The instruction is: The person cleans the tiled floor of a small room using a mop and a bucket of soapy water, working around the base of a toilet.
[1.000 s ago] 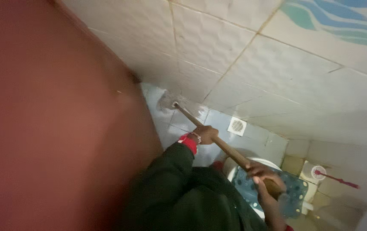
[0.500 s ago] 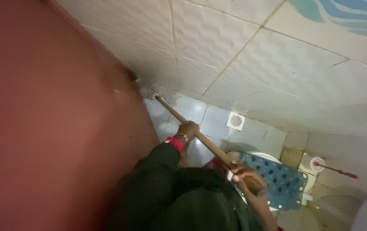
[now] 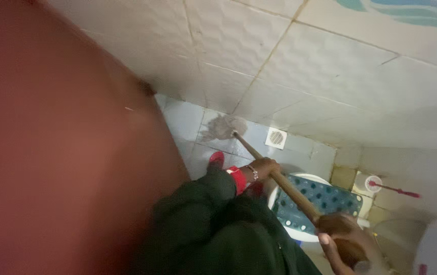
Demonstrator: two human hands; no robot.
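Note:
I hold a mop by its long wooden handle (image 3: 290, 188). My left hand (image 3: 265, 169) grips the shaft about midway, a bracelet and a red cuff at the wrist. My right hand (image 3: 343, 239) clasps the upper end near the bottom right of the view. The grey mop head (image 3: 221, 127) rests on the pale blue floor tiles (image 3: 185, 122), close to the foot of the tiled wall. My dark green sleeve fills the lower middle.
A red-brown door or panel (image 3: 60, 153) fills the left half. A square floor drain (image 3: 276, 137) lies beside the mop head. A white toilet with a blue perforated mat (image 3: 325, 201) sits under the handle. A toilet brush with a red handle (image 3: 391, 189) stands at right. A red shoe (image 3: 216, 159) shows.
The mop head has moved over the floor tiles near the wall's foot. The view has tilted, and my hands have shifted along with the handle.

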